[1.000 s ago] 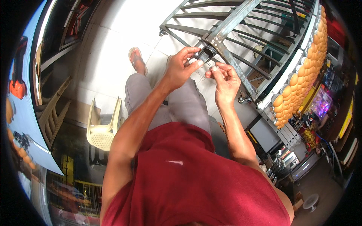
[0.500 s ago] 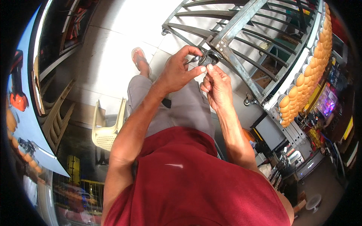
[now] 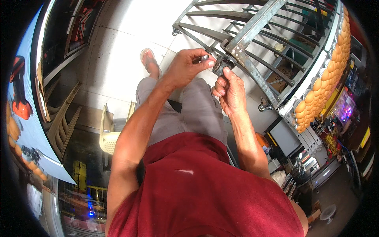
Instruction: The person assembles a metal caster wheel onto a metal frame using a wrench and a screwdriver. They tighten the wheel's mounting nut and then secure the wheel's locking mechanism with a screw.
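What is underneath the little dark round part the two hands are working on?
Below the dark round part lie grey trousers and pale floor tiles. The right hand covers its lower side, so that stays hidden.

The pale tiled floor (image 3: 118, 51) carries a grey metal gate frame (image 3: 252, 35) on small caster wheels, a sandalled foot (image 3: 149, 62) planted beside it, and a cream plastic chair (image 3: 109, 134) nearer in.

Open tiled floor (image 3: 118, 59) lay to the left of the raised hands, while the grey metal frame (image 3: 252, 43) crowded close ahead and right, and a plastic chair (image 3: 108, 134) stood lower left.
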Tool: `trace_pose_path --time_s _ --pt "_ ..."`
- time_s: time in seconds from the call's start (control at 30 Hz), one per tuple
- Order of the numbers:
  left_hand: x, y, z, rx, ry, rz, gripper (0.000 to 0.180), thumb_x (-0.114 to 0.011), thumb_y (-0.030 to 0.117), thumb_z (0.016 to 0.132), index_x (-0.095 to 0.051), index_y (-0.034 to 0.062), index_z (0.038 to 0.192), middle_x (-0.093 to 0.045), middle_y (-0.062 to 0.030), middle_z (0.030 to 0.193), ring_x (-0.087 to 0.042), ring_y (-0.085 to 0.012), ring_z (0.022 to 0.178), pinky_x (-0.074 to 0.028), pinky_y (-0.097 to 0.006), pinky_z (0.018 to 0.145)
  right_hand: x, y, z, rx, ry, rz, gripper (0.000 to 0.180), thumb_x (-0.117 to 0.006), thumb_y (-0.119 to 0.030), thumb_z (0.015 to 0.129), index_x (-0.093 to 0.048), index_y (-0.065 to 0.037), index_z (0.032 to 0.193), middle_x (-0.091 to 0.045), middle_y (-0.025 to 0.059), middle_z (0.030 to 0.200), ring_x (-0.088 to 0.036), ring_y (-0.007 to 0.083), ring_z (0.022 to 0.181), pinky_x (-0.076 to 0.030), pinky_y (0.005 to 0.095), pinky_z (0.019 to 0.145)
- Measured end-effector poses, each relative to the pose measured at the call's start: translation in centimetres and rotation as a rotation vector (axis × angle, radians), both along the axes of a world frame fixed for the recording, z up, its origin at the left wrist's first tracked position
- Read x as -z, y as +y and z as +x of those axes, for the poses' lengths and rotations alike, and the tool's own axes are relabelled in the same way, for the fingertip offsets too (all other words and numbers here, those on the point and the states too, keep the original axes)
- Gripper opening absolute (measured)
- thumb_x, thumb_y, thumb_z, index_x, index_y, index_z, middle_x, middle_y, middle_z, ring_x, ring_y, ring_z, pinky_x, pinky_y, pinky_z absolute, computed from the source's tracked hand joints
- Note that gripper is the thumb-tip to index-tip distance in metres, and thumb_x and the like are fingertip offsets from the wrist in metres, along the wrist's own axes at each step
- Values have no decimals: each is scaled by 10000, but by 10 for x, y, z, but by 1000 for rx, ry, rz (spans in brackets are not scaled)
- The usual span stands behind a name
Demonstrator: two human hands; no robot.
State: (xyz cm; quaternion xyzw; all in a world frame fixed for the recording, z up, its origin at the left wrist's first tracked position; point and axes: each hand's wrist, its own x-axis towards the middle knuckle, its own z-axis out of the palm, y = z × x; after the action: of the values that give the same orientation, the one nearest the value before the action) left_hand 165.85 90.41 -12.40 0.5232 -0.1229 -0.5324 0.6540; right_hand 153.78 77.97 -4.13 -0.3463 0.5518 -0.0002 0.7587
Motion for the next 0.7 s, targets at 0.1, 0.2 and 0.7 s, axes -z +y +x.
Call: trace_pose_path --time_s 0.1,0.2,0.7 --pt "2 0 5 30 -29 23 208 -637 198 980 -677 13 1067 -664 8 877 -535 -39 721 -458 -229 648 2 -3 -1 -92 13 -95 236 -627 -236 982 -530 -88 825 -477 -18 665 -388 70 495 -352 255 489" --pt "-1 4 6 -117 11 89 207 -609 208 998 -639 17 1072 -668 -1 882 -519 -34 701 -439 -210 610 4 -1 -2 -136 6 -162 238 -623 -225 977 -529 -89 807 -471 -18 668 -384 73 495 -354 259 487" --pt "-41 40 -3 -389 234 52 161 -529 183 1034 -526 23 1052 -659 -65 944 -448 -55 664 -397 -205 578 3 10 -29 -25 -246 530 406 -511 -394 931 -597 -3 996 -524 10 717 -380 98 523 -344 285 561"
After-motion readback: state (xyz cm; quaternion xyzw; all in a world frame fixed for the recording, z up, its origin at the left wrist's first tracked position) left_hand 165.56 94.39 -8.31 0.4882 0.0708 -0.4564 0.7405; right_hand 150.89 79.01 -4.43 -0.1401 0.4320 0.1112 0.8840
